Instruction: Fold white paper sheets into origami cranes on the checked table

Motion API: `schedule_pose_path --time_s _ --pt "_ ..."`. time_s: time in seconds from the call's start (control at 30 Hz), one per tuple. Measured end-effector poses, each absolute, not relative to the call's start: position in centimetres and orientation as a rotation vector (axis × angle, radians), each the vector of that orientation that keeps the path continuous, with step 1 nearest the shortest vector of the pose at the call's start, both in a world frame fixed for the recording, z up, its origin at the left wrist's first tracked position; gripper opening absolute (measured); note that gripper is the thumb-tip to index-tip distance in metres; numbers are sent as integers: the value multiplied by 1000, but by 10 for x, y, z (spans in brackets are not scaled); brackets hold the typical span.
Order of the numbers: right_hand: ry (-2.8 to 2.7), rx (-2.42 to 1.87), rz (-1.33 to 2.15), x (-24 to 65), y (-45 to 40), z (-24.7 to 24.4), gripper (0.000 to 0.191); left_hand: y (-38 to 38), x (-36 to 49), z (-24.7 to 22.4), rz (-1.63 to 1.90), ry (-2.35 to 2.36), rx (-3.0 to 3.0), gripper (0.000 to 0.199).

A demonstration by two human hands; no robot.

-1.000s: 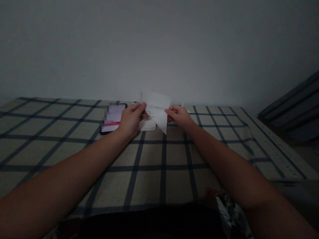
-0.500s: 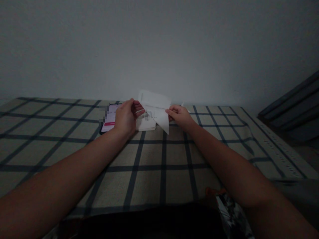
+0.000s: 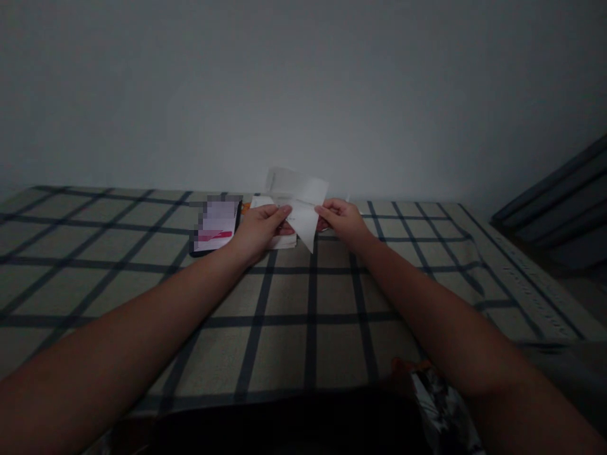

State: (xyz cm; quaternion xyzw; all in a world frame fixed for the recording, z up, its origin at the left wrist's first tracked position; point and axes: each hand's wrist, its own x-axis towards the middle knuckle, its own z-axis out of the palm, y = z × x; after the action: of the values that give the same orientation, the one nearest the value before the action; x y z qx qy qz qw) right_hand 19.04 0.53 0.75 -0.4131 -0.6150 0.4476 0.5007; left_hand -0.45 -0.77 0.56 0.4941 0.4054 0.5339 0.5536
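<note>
Though spread before, the left hand (image 3: 262, 229) now pinches paper (image 3: 304, 222), like the right hand (image 3: 340, 218). Below left fingers (image 3: 283, 213), a pad (image 3: 283, 242) is part-hidden.

The left hand (image 3: 258, 229) and the right hand (image 3: 345, 221) hold a folded white paper sheet (image 3: 300, 197) between them, each with thumb and fingers at one side, its lower corner pointing down. Beneath it, partly hidden by the left hand, a small stack of white paper (image 3: 285, 242) lies on a bench covered by a checked tablecloth (image 3: 284, 297). To the left of the stack lies a smartphone (image 3: 217, 222), screen lit, with a pink bar; behind rises a plain grey wall (image 3: 303, 95)
</note>
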Motion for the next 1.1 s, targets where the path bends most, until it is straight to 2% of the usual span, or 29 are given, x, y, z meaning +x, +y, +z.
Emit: schedule_pose_path --time_s 0.2,0.37,0.57,0.73,0.87,1.1 --pt "-1453 -984 1101 191 6 7 30 -7 -6 9 1248 916 1171 28" --pt "-1404 -963 1103 192 9 5 37 -8 -6 7 1134 883 1159 25" --pt "-1371 -958 1181 191 7 6 41 -8 -5 8 1170 942 1140 27" --pt "-1390 -914 1334 191 4 8 36 -12 -6 13 1227 1010 1230 27" --pt "-1445 -946 1316 190 3 6 32 -13 -7 14 1275 1053 1281 30" --pt "-1407 -909 1245 188 3 7 34 -12 -7 11 1080 913 1224 34"
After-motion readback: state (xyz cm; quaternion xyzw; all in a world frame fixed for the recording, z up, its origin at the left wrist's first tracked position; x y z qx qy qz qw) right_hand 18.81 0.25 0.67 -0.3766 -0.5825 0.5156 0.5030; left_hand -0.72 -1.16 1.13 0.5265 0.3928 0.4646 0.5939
